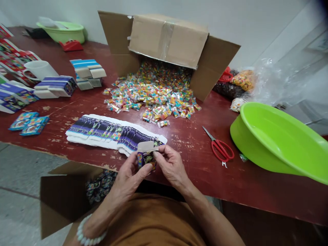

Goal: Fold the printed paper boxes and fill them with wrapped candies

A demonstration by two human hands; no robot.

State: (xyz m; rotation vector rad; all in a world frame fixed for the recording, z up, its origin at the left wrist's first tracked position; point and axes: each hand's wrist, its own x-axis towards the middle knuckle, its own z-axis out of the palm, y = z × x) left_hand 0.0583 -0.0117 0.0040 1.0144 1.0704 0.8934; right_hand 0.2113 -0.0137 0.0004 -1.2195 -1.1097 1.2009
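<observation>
Between my two hands, at the table's front edge, is a small purple candy box [147, 160] with its pale top flap standing up. My left hand [133, 172] grips the box at its left side and lower front, thumb across the printed face. The fingers of my right hand [170, 164] pinch its upper right edge near the opening. Whether anything lies inside the box cannot be seen. Just behind it, a fanned row of flat purple cartons [102, 131] lies on the table. Farther back, many small bags of colourful candy [156, 95] spill from a tipped cardboard box [169, 39].
Red-handled scissors [220, 148] and a large green basin [246, 143] are on the right. At left stand a white mug [41, 70], carton stacks [87, 73] and two blue boxes [29, 123]. Below the table edge, an open cardboard box [61, 201] holds dark packets.
</observation>
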